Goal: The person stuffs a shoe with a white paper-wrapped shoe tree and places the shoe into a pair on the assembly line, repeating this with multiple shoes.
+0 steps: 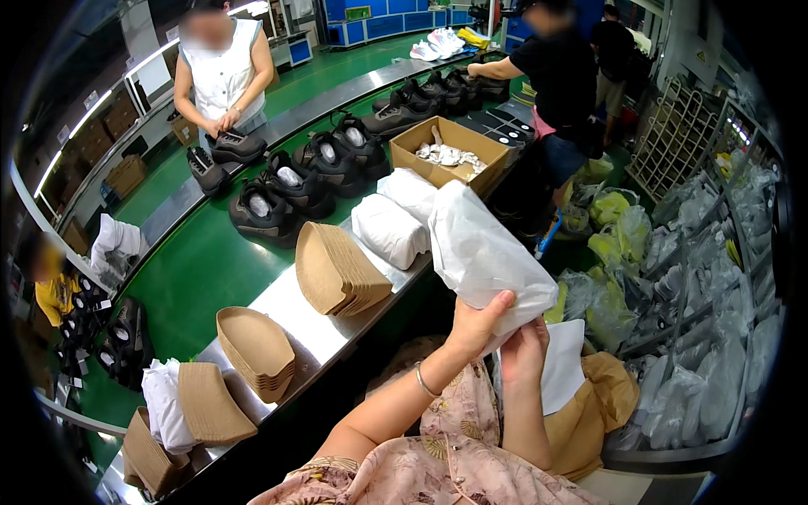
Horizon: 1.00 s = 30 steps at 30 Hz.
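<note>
In front of me I hold up a white paper bundle (484,248), its thin wrapping crinkled. My left hand (481,324) is closed on its lower end, with the thumb on top. Lower down and to the right, my right hand (526,347) grips the bottom corner of the same bundle; some of its fingers are hidden. What lies inside the paper does not show. Just left of the bundle, two more white paper bundles (390,230) rest on the metal edge (310,337) of the line. Stacked brown moulded cardboard inserts (337,269) stand beside them.
Several dark shoes (261,212) line the green belt (198,273). An open cardboard box (446,160) holds crumpled white pieces. Across the belt a person (223,76) handles a shoe; another (555,84) works at the far right. A metal rack (715,337) of plastic-wrapped items stands on my right.
</note>
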{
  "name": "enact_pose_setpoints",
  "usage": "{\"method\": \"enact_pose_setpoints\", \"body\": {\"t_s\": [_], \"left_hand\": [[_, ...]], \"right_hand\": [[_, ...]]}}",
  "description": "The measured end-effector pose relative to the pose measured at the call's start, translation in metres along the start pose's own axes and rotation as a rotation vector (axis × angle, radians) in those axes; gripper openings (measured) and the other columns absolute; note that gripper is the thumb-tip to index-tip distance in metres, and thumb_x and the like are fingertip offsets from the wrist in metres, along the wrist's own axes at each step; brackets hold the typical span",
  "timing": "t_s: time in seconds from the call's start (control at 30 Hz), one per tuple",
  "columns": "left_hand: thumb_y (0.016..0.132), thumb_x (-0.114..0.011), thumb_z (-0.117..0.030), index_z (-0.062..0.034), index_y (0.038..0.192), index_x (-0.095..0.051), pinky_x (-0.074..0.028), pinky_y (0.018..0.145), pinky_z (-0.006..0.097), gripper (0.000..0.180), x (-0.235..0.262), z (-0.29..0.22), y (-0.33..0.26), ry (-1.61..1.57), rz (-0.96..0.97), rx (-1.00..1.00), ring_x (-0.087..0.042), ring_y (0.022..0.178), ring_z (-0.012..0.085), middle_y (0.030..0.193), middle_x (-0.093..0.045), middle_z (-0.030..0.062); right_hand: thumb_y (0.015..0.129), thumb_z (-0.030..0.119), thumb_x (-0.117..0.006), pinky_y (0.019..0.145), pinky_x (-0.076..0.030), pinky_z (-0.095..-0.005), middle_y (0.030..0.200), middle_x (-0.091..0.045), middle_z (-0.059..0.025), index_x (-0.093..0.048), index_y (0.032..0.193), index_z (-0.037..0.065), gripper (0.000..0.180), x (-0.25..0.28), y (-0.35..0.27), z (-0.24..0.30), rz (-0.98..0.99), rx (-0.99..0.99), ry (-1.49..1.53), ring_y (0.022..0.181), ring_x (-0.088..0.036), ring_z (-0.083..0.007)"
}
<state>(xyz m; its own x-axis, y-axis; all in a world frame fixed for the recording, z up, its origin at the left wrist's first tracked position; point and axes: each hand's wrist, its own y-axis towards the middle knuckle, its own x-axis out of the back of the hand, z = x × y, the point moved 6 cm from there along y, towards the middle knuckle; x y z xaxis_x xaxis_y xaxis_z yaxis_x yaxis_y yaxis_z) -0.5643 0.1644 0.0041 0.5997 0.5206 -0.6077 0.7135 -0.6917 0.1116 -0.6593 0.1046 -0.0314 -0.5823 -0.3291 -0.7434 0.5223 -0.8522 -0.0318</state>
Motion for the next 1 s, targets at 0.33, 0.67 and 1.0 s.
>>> {"method": "enact_pose_setpoints", "body": {"t_s": [0.33,0.67,1.0], "left_hand": [[0.074,-0.073,-0.020,0.0029,0.112,-0.052,-0.046,0.084,0.030,0.049,0.014,-0.013,0.105,0.139,0.050,-0.046,-0.055,0.096,0.0170,0.104,-0.059,0.0097],[0.066,-0.079,-0.031,0.0023,0.130,-0.032,-0.038,0.097,0.037,0.086,-0.001,-0.029,0.189,-0.339,-0.068,0.225,-0.047,0.113,0.0246,0.124,-0.046,0.0133],[0.071,-0.072,-0.020,0.0036,0.126,-0.038,-0.045,0.093,0.038,0.069,0.042,-0.153,0.252,-0.334,-0.257,0.059,-0.052,0.109,0.0260,0.118,-0.051,0.0143]], "right_hand": [[0.092,0.030,-0.045,0.104,-0.028,-0.0501,0.136,-0.042,-0.0095,-0.042,0.131,0.011,0.044,-0.036,0.095,-0.012,0.309,-0.424,0.353,0.126,-0.038,-0.0266],[0.089,0.026,-0.052,0.110,-0.023,-0.0410,0.140,-0.037,-0.0102,-0.037,0.133,0.003,0.053,-0.129,0.180,-0.018,0.252,-0.502,0.795,0.131,-0.032,-0.0245],[0.084,0.029,-0.065,0.092,-0.043,-0.0350,0.117,-0.051,-0.0127,-0.043,0.121,0.001,0.051,-0.220,0.233,-0.009,0.286,-0.377,-0.419,0.106,-0.052,-0.0198]]}}
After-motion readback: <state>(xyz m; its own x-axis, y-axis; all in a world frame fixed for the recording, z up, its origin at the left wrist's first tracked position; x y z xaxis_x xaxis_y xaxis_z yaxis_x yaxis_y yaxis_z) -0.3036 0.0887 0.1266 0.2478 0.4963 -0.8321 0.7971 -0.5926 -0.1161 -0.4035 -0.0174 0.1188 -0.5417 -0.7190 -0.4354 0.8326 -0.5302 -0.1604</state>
